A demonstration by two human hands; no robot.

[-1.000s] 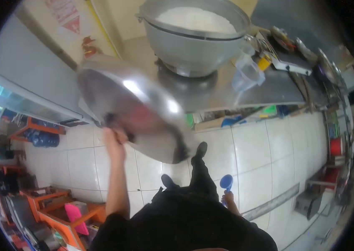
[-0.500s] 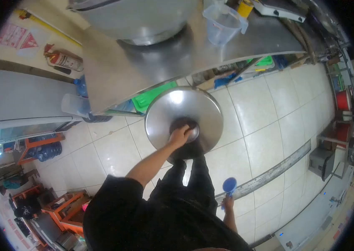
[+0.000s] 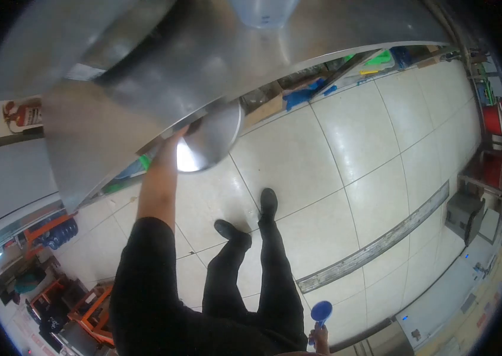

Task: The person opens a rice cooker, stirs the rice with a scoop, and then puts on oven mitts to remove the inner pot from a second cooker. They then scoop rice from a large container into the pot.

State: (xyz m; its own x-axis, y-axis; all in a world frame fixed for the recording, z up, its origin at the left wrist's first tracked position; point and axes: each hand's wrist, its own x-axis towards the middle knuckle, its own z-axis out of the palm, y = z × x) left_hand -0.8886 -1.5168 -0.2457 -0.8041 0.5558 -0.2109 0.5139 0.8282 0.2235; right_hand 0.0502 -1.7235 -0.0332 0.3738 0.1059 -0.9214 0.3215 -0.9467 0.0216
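Note:
My left hand (image 3: 180, 135) reaches down past the table's front edge and is closed on a large round steel lid (image 3: 212, 142). The table edge hides most of its fingers and the lid's far part. The lid is tilted, partly under the tabletop. My right hand (image 3: 320, 339), low at my right side, is closed around the handle of a blue scoop (image 3: 321, 311). The scoop's round bowl faces up.
A steel table (image 3: 174, 89) spans the top, with a clear plastic jug (image 3: 264, 10) and a big grey bowl (image 3: 102, 35) on it. Blue gloves (image 3: 304, 95) and boxes sit beneath. A grey strip (image 3: 375, 240) crosses the tiled floor (image 3: 298, 154).
My left hand has carried the lid forward and left, from in front of my legs to under the table edge. My feet now show. The scoop stays in my right hand.

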